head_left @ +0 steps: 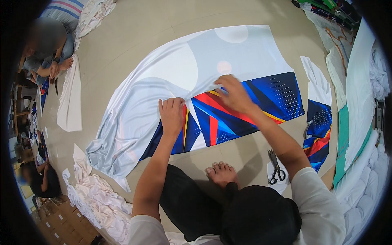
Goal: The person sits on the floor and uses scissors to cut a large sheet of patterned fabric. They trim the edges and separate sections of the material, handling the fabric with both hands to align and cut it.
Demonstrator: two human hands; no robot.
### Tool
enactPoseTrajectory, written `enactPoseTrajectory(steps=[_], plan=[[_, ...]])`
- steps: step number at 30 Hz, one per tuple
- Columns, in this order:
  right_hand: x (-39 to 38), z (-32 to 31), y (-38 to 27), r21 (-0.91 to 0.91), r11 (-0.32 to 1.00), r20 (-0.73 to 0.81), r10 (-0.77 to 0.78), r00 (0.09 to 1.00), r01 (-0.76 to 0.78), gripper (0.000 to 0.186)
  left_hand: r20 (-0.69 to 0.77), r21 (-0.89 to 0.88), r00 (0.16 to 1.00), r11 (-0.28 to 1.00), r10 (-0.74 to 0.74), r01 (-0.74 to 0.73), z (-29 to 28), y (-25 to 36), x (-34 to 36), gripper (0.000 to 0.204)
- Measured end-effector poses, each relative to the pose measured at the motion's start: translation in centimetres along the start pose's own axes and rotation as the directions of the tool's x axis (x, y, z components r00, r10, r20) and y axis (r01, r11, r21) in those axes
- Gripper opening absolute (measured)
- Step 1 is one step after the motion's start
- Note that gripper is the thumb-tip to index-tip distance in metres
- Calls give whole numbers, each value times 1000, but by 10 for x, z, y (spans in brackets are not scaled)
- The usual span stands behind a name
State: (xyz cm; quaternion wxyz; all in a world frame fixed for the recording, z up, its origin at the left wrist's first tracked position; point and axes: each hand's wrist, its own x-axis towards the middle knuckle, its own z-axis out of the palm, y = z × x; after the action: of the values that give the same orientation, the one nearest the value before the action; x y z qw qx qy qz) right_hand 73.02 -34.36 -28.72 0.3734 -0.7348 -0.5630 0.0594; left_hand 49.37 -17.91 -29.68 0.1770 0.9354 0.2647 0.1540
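A large sheet of white and pale grey fabric [163,81] lies spread on the floor, partly folded back over a printed panel [253,102] in blue, red and yellow. My left hand [171,114] presses flat on the printed panel at the fold. My right hand [232,94] pinches the white fabric's edge and lifts it a little. Black-handled scissors [276,168] lie on a white scrap to my right, untouched. My bare foot [222,173] rests just below the panel.
A smaller cut piece with the same print [318,126] lies to the right. Heaps of white scraps [98,200] sit at lower left, stacked fabric rolls [363,163] along the right. Other people [49,49] sit working at the far left beside a white strip [69,98].
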Motion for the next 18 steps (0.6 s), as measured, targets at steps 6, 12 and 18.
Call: enactPoseTrajectory(steps=[6,12,18], plan=[[23,26,-33,61,998,291,-50,955,33,21,253,-289,967,955,14,62,-35,10,0,13],[14,22,-17,43,999,301,-4,954,-10,14,204,-318,979,946,2,65,-38,-7,4,16],[15,29,-8,-21,999,235,43,971,-39,13,172,-264,985,964,12,35,-22,-24,31,17]])
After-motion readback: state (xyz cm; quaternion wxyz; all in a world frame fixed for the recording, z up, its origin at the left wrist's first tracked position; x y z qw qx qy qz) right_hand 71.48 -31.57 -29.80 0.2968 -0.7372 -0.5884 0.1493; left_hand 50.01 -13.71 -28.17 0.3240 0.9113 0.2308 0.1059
